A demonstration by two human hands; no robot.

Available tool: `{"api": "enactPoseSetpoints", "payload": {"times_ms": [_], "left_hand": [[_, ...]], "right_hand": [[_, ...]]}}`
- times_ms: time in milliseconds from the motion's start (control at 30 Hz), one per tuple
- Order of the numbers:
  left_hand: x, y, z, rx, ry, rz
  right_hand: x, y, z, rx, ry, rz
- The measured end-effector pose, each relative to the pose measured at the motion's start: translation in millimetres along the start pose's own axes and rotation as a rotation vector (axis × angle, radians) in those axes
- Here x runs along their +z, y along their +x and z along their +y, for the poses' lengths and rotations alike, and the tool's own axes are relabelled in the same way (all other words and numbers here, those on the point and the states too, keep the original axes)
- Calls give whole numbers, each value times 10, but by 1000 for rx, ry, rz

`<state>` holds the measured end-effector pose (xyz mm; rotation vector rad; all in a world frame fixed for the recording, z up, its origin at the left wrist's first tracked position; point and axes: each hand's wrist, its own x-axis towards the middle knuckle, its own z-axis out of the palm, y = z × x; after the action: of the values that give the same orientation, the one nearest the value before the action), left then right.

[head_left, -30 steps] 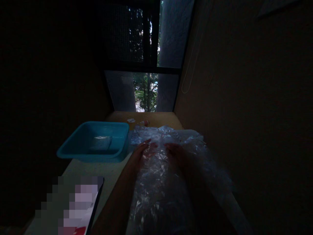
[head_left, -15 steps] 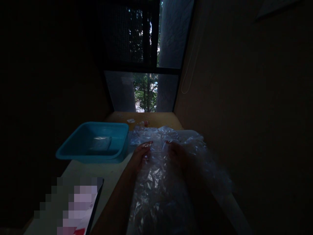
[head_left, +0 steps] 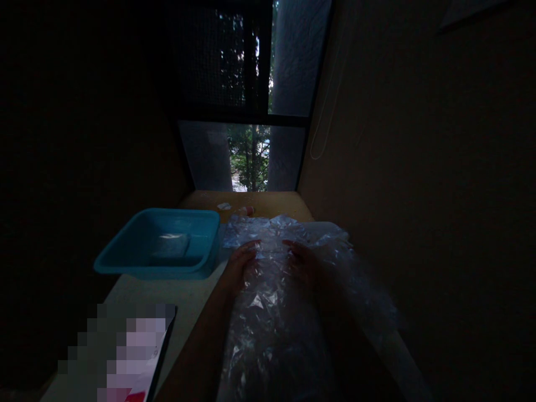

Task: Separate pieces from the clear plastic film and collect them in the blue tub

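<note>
A crinkled sheet or bag of clear plastic film runs from the table's middle down towards me. My left hand is closed on its left side, thumb and fingers pinching the film. Across a small gap, my right hand grips the opposite side; deep shadow hides most of its fingers. More crumpled clear film lies just beyond my hands and spreads to the right over my right forearm. Whether anything is inside the plastic is too dark to tell.
On the left stands a blue plastic basin with a clear plastic packet in it. A tablet-like flat thing, partly blurred out, lies nearer on the pale table. A small bottle rests on the windowsill.
The film between my hands has shifted slightly and its creases catch the light differently. Both hands stay in nearly the same place.
</note>
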<state>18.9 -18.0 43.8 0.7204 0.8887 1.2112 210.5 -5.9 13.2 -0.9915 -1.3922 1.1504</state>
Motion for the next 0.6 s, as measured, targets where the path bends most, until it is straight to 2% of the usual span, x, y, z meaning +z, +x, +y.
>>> {"api": "enactPoseSetpoints", "payload": {"times_ms": [133,267,367,467,600], "left_hand": [[9,-10,4,10,28,41],[1,-3,11,16,23,73],[-16,17,3,13,-14,59],[-26,24,-5,11,-14,30],[-27,13,-4,-6,-1,42]], "right_hand": [[13,-17,22,-79,-93,36],[9,-16,-18,-181,-243,8],[14,-5,-62,-205,-263,14],[46,-5,-104,-126,-178,27],[108,-21,-203,92,87,-5]]}}
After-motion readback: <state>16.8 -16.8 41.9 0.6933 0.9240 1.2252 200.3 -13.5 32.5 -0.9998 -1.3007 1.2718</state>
